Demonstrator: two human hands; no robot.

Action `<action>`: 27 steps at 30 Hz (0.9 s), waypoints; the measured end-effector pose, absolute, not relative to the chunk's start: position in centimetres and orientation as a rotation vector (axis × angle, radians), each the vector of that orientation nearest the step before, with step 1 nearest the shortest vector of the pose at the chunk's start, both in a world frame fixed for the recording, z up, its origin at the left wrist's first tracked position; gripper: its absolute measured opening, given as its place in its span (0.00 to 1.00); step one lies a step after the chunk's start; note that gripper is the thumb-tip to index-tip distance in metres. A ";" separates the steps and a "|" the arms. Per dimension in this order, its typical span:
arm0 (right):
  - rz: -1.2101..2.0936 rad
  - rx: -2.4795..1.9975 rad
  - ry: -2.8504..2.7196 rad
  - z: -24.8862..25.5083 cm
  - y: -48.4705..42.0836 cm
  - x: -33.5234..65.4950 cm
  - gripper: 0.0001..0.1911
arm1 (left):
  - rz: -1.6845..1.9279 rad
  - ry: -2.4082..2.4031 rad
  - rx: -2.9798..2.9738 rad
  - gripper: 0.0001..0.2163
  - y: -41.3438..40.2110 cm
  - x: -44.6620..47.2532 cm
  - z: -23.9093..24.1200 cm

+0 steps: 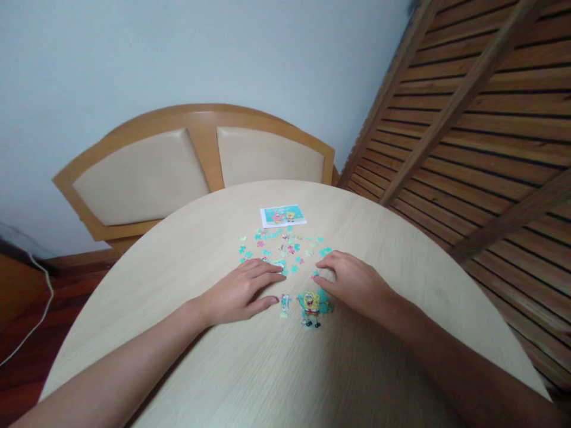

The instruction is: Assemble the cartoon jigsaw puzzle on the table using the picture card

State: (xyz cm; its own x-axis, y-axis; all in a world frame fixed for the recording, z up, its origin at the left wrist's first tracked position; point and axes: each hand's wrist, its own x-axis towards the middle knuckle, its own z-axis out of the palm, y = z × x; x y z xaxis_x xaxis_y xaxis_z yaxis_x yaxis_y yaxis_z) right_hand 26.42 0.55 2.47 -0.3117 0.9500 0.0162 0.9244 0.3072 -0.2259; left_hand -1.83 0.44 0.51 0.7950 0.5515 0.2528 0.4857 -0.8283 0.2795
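Several small turquoise and pink jigsaw pieces (285, 245) lie scattered on a round pale wooden table (187, 249). A joined patch showing a yellow cartoon figure (313, 305) lies nearest me, with a small joined strip (285, 305) just left of it. My left hand (241, 291) rests flat on the table, fingers stretched toward the loose pieces and the strip. My right hand (354, 282) lies palm down, fingers curled, its fingertips touching pieces just above the cartoon patch. A printed reference picture (282, 216) lies beyond the pieces.
A wooden bench back with two beige cushioned panels (196, 160) stands behind the table against a pale wall. Slatted wooden panelling (482, 131) runs along the right. A white cable (38, 297) trails over the reddish floor at left.
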 end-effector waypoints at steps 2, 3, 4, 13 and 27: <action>0.316 -1.705 -2.399 2.2 0.7 26.5 0.14 | 0.488 0.776 2.787 0.20 0.5 -1.8 0.4; 0.337 -1.681 -2.391 2.1 0.7 26.4 0.13 | 0.482 0.761 2.786 0.21 0.4 -1.8 0.3; 0.354 -1.655 -2.385 1.9 0.8 26.4 0.11 | 0.473 0.749 2.782 0.21 0.4 -1.8 0.3; 0.432 -1.431 -2.402 1.6 1.1 26.5 0.09 | 0.459 0.750 2.784 0.23 0.3 -1.6 0.2; 0.608 -1.050 -2.506 1.2 -0.1 24.9 0.13 | 0.322 0.799 2.781 0.26 0.6 -1.9 -0.6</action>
State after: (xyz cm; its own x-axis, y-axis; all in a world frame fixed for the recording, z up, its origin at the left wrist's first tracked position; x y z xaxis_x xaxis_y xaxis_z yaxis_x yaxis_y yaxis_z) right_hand 24.87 -0.15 1.25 -0.6616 0.7336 0.1556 0.5808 0.6325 -0.5124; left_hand -1.94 0.56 -0.59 0.8272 0.5426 0.1460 0.4921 -0.8250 0.2780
